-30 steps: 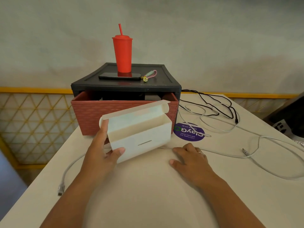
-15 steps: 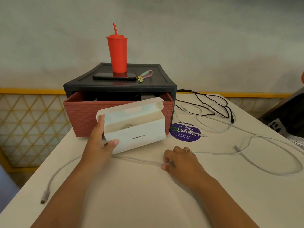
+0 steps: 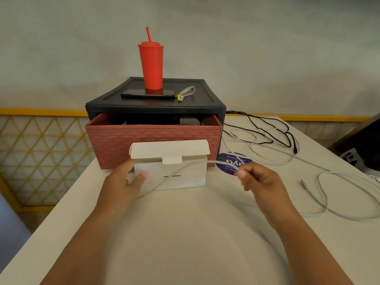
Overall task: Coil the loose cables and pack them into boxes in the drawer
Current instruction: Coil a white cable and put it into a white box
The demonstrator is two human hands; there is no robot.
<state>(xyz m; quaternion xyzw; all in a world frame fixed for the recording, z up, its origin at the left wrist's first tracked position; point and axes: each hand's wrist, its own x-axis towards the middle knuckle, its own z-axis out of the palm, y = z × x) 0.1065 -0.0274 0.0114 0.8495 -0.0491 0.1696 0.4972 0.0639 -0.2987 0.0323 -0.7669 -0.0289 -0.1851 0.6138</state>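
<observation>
Early stage.
- Left hand (image 3: 125,182) grips left end of white cardboard box (image 3: 174,173); lid flap up, just before red brick-patterned plastic drawer (image 3: 152,138).
- Right hand (image 3: 260,182) pinches thin white cable (image 3: 221,161), still uncoiled.
- Tangled black cable (image 3: 295,148) and second white cable (image 3: 304,184) loose on table, right of drawer.
- Box contents hidden.

- A round purple sticker (image 3: 226,168) lies flat on the white table (image 3: 185,233), just right of the brick-patterned drawer front (image 3: 154,140). Its print is upside down from the wearer's side.
- The large white letters on it read "ayG", with a green curve beside them. The rest of the word is hidden by a white cable (image 3: 223,161) and the right hand (image 3: 261,182).
- Small white words on it read "as you go", "keep ou" and "clean".
- A black object (image 3: 362,149) at the right edge carries white marks (image 3: 349,158), too blurred to read.
</observation>
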